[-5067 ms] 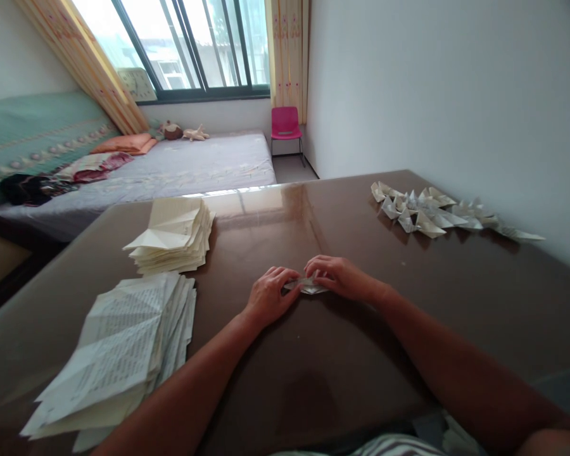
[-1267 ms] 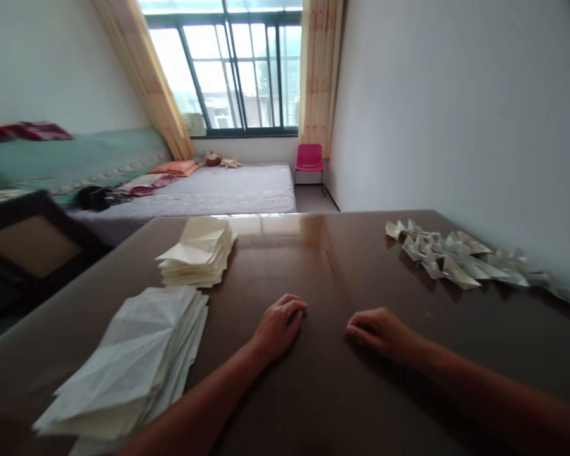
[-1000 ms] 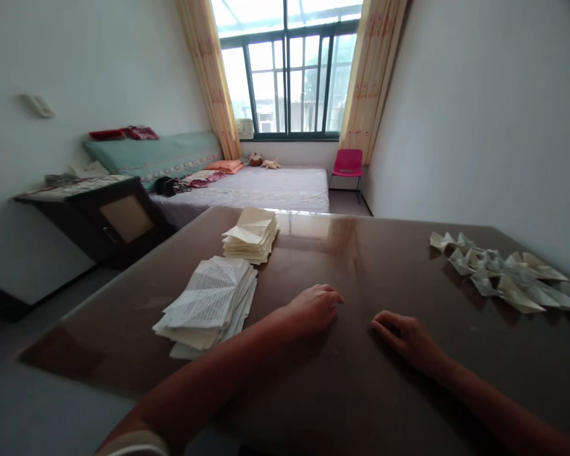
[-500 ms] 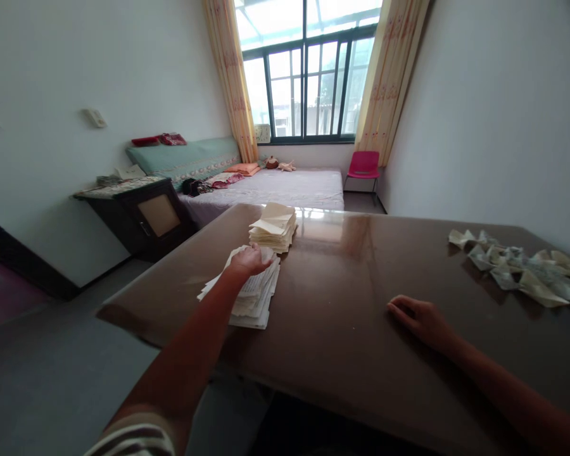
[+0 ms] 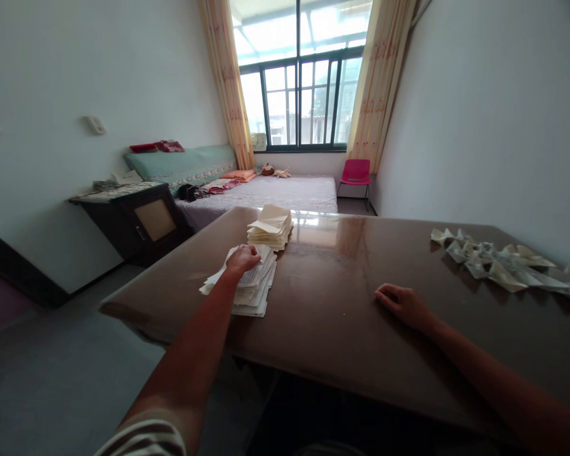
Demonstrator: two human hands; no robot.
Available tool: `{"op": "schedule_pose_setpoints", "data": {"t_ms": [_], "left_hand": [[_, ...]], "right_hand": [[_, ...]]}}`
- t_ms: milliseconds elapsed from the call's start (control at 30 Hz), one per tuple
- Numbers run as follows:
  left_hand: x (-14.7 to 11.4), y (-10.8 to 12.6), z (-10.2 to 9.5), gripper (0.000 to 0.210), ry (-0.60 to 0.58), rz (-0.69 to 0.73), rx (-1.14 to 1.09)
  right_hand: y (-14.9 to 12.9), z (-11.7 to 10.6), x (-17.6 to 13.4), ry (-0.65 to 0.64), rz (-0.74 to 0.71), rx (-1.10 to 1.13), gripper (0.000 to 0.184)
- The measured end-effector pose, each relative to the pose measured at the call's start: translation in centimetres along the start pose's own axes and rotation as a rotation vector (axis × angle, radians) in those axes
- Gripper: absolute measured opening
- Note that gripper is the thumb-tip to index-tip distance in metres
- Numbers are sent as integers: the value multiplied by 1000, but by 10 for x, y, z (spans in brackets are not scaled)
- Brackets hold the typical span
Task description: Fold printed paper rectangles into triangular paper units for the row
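My left hand is over a stack of white printed paper, its fingers pinched at the top sheet near the upper edge. The stack's sheets lie unevenly, with some corners jutting out to the left. Just behind it sits a second stack of cream-coloured paper, not touched by either hand. My right hand rests on the brown tabletop, fingers curled together with nothing seen in them.
Several folded paper pieces with clear wrapping lie at the table's far right. Beyond the table are a bed, a pink chair and a window. A dark cabinet stands to the left.
My left hand's fingers have drawn together into a tighter pinch at the top of the white stack. My right hand stays resting on the table. The camera view has shifted slightly.
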State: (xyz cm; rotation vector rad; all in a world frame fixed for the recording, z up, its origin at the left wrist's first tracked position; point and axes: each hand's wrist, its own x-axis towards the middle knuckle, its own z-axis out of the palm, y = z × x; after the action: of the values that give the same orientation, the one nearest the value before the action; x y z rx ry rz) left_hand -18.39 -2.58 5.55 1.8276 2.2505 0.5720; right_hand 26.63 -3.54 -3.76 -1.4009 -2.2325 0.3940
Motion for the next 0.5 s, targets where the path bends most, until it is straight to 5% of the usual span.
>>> {"op": "schedule_pose_setpoints", "data": {"t_ms": [133, 267, 367, 500], "left_hand": [[-12, 16, -24, 15, 127, 92, 6], [-33, 63, -29, 19, 219, 339, -66], [-52, 110, 3, 16, 223, 745, -186], [-66, 149, 70, 13, 51, 1035, -27]], "right_hand": [[0, -2, -1, -2, -5, 77, 39], [-2, -10, 6, -4, 56, 275, 40], [-2, -20, 23, 63, 183, 531, 41], [9, -27, 53, 147, 219, 556, 38]]}}
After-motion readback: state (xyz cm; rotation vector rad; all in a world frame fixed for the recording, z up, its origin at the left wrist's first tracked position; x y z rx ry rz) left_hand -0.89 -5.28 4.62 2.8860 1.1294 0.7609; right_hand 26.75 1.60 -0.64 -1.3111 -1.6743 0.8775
